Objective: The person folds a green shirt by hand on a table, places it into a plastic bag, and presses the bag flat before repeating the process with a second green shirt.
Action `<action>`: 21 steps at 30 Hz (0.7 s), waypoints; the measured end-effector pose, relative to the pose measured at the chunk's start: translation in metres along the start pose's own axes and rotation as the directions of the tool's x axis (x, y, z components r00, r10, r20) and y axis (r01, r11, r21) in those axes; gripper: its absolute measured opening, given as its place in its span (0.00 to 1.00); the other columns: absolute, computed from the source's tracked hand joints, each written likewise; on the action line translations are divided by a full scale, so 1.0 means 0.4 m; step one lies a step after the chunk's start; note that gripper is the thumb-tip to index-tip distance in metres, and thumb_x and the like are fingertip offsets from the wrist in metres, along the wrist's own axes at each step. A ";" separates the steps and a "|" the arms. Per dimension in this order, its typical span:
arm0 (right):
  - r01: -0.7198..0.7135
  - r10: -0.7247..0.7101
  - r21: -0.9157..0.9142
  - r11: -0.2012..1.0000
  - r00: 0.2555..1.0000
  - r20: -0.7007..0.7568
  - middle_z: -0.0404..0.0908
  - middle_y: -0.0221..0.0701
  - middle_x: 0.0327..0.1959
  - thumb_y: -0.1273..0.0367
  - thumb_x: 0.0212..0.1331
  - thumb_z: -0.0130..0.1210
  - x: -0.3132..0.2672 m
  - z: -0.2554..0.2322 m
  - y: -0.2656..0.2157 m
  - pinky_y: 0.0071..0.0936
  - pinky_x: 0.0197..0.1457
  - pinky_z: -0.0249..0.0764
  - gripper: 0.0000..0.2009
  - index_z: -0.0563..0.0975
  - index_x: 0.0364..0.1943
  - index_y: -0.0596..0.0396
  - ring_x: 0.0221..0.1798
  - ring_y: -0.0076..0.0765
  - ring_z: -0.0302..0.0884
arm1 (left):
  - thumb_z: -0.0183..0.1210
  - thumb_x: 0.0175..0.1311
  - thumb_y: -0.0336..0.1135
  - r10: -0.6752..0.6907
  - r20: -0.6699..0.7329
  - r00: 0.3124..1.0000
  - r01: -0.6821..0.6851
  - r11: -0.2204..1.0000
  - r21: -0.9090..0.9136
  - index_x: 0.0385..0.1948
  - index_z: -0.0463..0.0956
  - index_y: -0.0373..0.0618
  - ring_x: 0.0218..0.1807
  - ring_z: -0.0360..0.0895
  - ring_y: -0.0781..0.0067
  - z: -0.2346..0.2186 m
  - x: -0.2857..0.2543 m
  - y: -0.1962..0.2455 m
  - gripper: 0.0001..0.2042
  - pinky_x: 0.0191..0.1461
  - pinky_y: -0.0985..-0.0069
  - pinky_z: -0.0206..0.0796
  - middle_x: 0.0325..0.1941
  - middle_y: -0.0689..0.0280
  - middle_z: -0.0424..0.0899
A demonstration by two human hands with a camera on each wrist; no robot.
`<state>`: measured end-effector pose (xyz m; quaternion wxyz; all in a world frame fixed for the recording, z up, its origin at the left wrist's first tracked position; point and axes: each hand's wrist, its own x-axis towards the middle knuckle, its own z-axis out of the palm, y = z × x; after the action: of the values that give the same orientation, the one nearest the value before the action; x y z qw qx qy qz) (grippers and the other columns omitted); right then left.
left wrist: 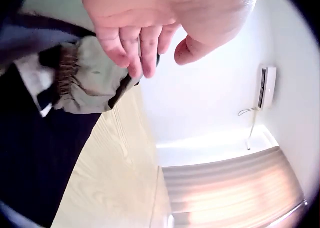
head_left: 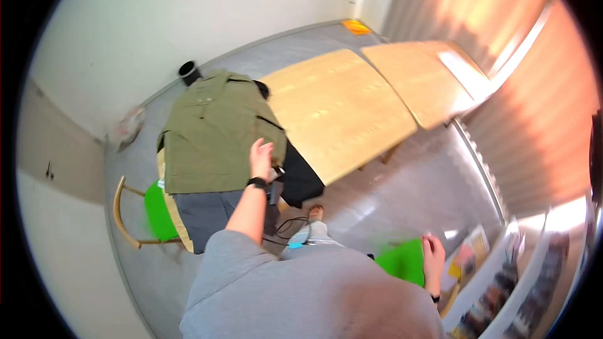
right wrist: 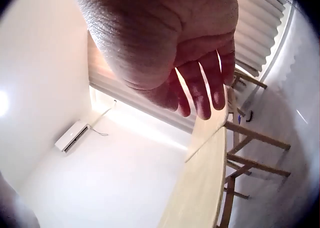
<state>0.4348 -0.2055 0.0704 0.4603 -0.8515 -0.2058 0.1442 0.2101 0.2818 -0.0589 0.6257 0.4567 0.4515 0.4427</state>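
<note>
An olive-green jacket [head_left: 217, 132] lies spread out over the near end of the table, on top of dark grey cloth [head_left: 210, 210]. Beside its right edge is my left hand [head_left: 260, 160], with loosely bent fingers and nothing in its grasp. In the left wrist view, the fingers of that hand [left wrist: 145, 28] overlap a gathered elastic cuff [left wrist: 87, 80] of the jacket. Black cloth [head_left: 298, 172] hangs over the table edge below it. My right hand [head_left: 433, 260] hangs down at my side, fingers relaxed and holding nothing, near a green chair seat [head_left: 405, 262].
Two pale wooden tabletops [head_left: 336, 107] extend toward the curtain [head_left: 534, 119]. A green chair [head_left: 160, 213] stands at the left. Behind the jacket is a black bin [head_left: 188, 72]. A black cable [head_left: 292, 226] trails near my feet; loaded shelves [head_left: 502, 295] are at the right.
</note>
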 end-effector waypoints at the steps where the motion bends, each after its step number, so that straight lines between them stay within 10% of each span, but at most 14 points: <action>1: 0.022 -0.022 -0.004 1.000 0.999 0.048 0.81 0.32 0.34 0.72 0.61 0.51 0.052 0.022 -0.029 0.24 0.46 0.70 0.07 0.78 0.37 0.60 0.40 0.28 0.77 | 0.53 0.63 0.39 0.047 -0.062 0.997 -0.046 0.999 0.024 0.58 0.65 0.43 0.47 0.73 0.75 0.024 0.093 -0.040 0.21 0.50 0.75 0.63 0.47 0.66 0.78; 7: -0.139 0.145 -0.046 0.989 0.972 0.184 0.80 0.30 0.36 0.72 0.62 0.50 0.277 0.068 -0.098 0.21 0.46 0.70 0.07 0.77 0.40 0.60 0.40 0.24 0.75 | 0.54 0.62 0.43 -0.204 -0.434 0.878 0.149 0.976 -0.158 0.53 0.66 0.30 0.51 0.69 0.60 0.142 0.430 -0.165 0.25 0.55 0.62 0.61 0.52 0.57 0.74; 10: -0.151 0.170 -0.095 0.984 0.955 0.244 0.80 0.30 0.35 0.72 0.62 0.51 0.377 0.087 -0.129 0.20 0.46 0.70 0.07 0.77 0.40 0.60 0.40 0.23 0.75 | 0.56 0.62 0.42 -0.180 -0.734 0.655 0.083 0.983 -0.167 0.57 0.64 0.30 0.55 0.69 0.59 0.235 0.445 -0.107 0.27 0.56 0.64 0.60 0.59 0.55 0.71; 14: -0.087 0.139 -0.168 0.982 0.933 0.332 0.80 0.29 0.35 0.71 0.62 0.51 0.520 0.119 -0.122 0.21 0.46 0.70 0.08 0.77 0.40 0.60 0.40 0.23 0.75 | 0.54 0.61 0.37 -0.154 -0.669 0.727 -0.046 0.961 -0.272 0.53 0.66 0.28 0.53 0.71 0.61 0.209 0.488 -0.091 0.23 0.55 0.68 0.61 0.56 0.57 0.73; 18: -0.026 0.099 -0.169 0.985 0.893 0.439 0.81 0.30 0.35 0.70 0.61 0.52 0.675 0.155 -0.113 0.21 0.46 0.70 0.08 0.78 0.40 0.59 0.40 0.23 0.76 | 0.48 0.60 0.33 0.183 -0.693 0.698 -0.310 0.949 -0.062 0.48 0.68 0.23 0.50 0.73 0.58 0.258 0.474 0.081 0.20 0.53 0.67 0.63 0.52 0.53 0.76; 21: 0.042 0.039 -0.142 0.989 0.853 0.521 0.82 0.33 0.37 0.70 0.61 0.52 0.803 0.183 -0.096 0.23 0.47 0.71 0.09 0.78 0.41 0.59 0.41 0.27 0.77 | 0.48 0.61 0.33 0.128 -0.630 0.766 -0.316 0.928 -0.196 0.48 0.69 0.25 0.49 0.74 0.62 0.288 0.513 0.192 0.19 0.52 0.69 0.64 0.51 0.56 0.76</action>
<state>0.6754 0.0216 0.0456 0.3226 -0.8120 -0.3338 0.3538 0.3519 0.4751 0.0031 0.4502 0.2441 0.4999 0.6985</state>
